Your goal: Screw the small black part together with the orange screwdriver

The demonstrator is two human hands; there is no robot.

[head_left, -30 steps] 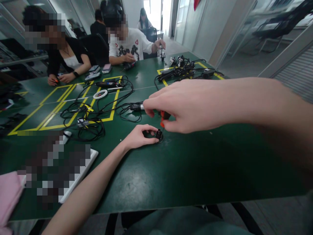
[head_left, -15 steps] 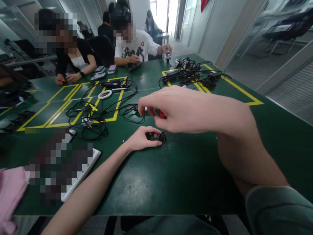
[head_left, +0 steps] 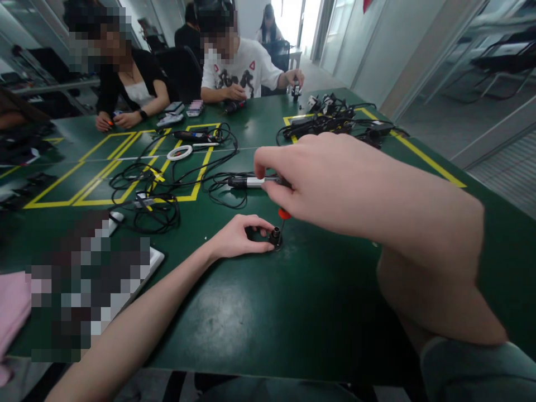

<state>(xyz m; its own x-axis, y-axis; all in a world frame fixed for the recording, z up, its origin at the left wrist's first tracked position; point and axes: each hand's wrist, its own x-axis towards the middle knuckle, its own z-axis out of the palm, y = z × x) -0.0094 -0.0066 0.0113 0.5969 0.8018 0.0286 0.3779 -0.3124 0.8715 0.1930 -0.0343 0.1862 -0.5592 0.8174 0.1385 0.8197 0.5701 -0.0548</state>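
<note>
On the green table stands a small round black part with a short upright stub and a wider base. My left hand pinches it from the left between thumb and fingers. Above and to the right, my right hand is closed round a screwdriver with a red collar. Its thin shaft points down to the right edge of the black part. Most of the screwdriver's handle is hidden by my fingers, and whether the tip sits in a screw is too small to tell.
Beyond my hands lie a silver-and-black pen-like tool, coiled black cables and a white ring. A white-edged, blurred object is at left, near pink cloth. Two people sit opposite; a cable pile is at far right.
My right hand has turned and shifted slightly right, showing the screwdriver's red collar and shaft more clearly. My left hand keeps its pinch on the black part. The whole view has shifted slightly.
</note>
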